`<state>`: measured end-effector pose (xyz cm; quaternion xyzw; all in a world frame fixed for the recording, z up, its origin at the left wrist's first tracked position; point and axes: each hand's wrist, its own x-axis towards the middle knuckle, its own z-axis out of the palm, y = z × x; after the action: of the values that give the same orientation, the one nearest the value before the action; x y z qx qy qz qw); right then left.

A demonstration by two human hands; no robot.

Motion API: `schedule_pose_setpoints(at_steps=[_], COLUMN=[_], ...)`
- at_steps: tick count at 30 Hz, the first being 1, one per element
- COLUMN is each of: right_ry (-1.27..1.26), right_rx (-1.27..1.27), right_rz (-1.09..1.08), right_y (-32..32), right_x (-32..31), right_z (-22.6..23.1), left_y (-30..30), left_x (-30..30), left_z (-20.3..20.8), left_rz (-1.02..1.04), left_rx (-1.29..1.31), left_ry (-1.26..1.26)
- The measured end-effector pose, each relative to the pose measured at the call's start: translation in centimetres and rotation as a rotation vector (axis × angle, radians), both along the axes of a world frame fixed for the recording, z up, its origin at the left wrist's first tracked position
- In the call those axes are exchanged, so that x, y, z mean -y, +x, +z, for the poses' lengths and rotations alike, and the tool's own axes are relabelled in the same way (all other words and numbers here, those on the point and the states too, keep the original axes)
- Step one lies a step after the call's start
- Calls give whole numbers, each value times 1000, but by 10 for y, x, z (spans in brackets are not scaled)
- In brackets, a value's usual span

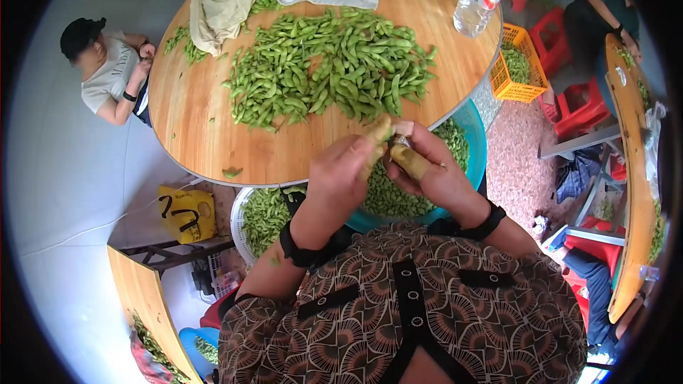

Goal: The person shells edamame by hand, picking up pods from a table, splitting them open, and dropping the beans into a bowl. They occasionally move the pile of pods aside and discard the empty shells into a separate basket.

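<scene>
My left hand (345,168) and my right hand (435,172) meet just off the table's near edge, fingers pinched close together. Yellowish coverings wrap some of the fingers on both. A small shiny bit shows between my right thumb and fingers, too small to name; whatever my left fingers pinch is hidden. Ahead of them, green bean pods (284,64) lie heaped on the round wooden table (192,124). Below my hands stands a teal basin (479,144) full of trimmed-looking green pods. A white basket (237,222) with more pods is left of it.
Cloths (228,0) cover the table's far side, and a water bottle (482,0) stands far right. A yellow crate (544,85) holds pods beside red stools (580,107). A person (107,75) sits at left; others work around a table (629,242) at right.
</scene>
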<state>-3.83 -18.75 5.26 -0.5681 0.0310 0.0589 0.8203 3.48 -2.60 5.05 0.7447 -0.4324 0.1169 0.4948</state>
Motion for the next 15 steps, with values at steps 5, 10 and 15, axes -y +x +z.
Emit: schedule_pose_setpoints(at_steps=[5, 10, 15], right_ry=[446, 616, 381], right_rx=[-194, -247, -254], right_rz=[182, 238, 191], right_y=[-1, 5, 1], right_x=[11, 15, 13], right_z=[-5, -31, -16], left_y=[0, -5, -10], left_x=[-14, -14, -9], left_z=[-3, -7, -15], left_rz=[-189, -173, 46], left_rx=[-625, -979, 70], left_ry=[-62, 15, 175])
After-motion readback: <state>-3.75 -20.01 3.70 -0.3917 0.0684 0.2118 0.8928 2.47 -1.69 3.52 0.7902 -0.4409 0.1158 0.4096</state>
